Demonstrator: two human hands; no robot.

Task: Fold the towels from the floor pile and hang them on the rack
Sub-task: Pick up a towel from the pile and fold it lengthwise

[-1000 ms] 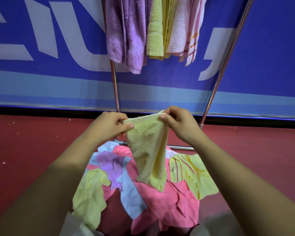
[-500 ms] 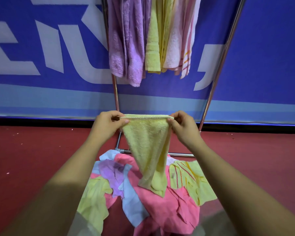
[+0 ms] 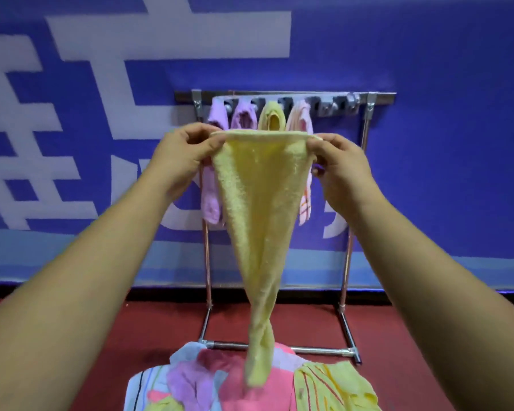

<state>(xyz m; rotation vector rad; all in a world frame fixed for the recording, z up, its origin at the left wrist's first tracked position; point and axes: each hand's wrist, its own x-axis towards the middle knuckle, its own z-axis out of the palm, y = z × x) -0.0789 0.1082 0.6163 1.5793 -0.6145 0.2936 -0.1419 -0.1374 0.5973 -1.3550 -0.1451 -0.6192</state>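
A pale yellow towel [image 3: 260, 203] hangs stretched between my hands at chest height. Its top edge is taut and level, and it narrows downward to a twisted tail. My left hand [image 3: 180, 157] pinches the top left corner. My right hand [image 3: 343, 167] pinches the top right corner. Behind the towel stands the metal rack [image 3: 355, 247], and on its top bar hang purple, yellow and pink striped towels [image 3: 301, 120]. The floor pile [image 3: 241, 387] of pink, blue, purple and yellow towels lies under the towel's tail, in front of the rack's base.
A blue banner wall [image 3: 442, 143] with large white letters rises right behind the rack. The floor [image 3: 131, 327] is dark red. The rack's base bar [image 3: 318, 349] runs along the floor just behind the pile. The right part of the top bar carries no towels.
I have raised the yellow towel from low over the pile to rack height and pulled its top edge taut. The view has tilted up, so the rack's top bar shows.
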